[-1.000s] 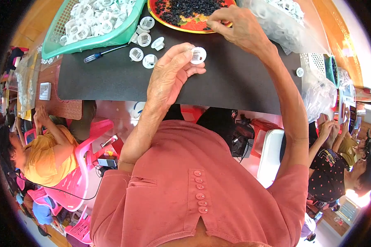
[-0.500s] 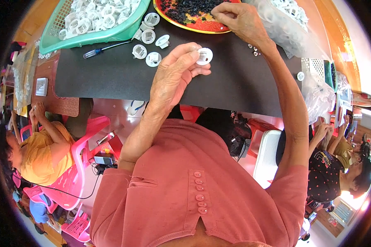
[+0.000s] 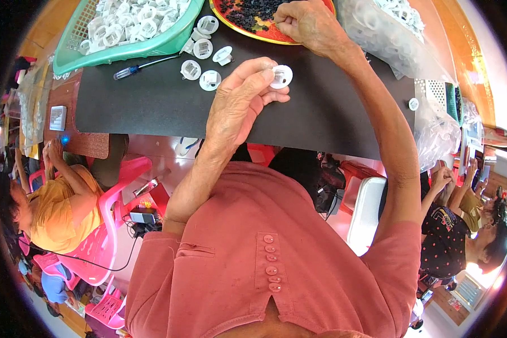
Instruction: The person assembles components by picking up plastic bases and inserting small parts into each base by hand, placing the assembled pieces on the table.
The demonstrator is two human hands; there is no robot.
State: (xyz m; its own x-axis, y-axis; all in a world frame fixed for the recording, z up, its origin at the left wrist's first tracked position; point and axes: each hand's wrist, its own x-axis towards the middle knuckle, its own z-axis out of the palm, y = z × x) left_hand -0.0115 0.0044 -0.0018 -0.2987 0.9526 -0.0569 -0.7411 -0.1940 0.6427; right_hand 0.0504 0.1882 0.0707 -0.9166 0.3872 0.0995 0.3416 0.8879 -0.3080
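My left hand (image 3: pixel 238 100) pinches a round white plastic part (image 3: pixel 282 76) with a square opening in its middle, holding it up over the dark table (image 3: pixel 163 104). Above the near right rim of a red and yellow tray (image 3: pixel 262 37) is my right hand (image 3: pixel 312 28). Its fingers are curled together, and anything between them is too small or hidden to make out. Small black pieces (image 3: pixel 243 16) lie heaped in the tray. Several similar white parts (image 3: pixel 210 80) rest on the table left of my left hand.
A green basket (image 3: pixel 127 63) full of white parts stands back left, with a screwdriver (image 3: pixel 130 71) in front of it. At back right lies a clear bag (image 3: pixel 372 36) of white parts. A small round white piece (image 3: pixel 413 103) sits near the right edge. Other people sit at both sides.
My right hand has shifted a little left over the tray, its fingers drawn in. The white part in my left hand has turned slightly.
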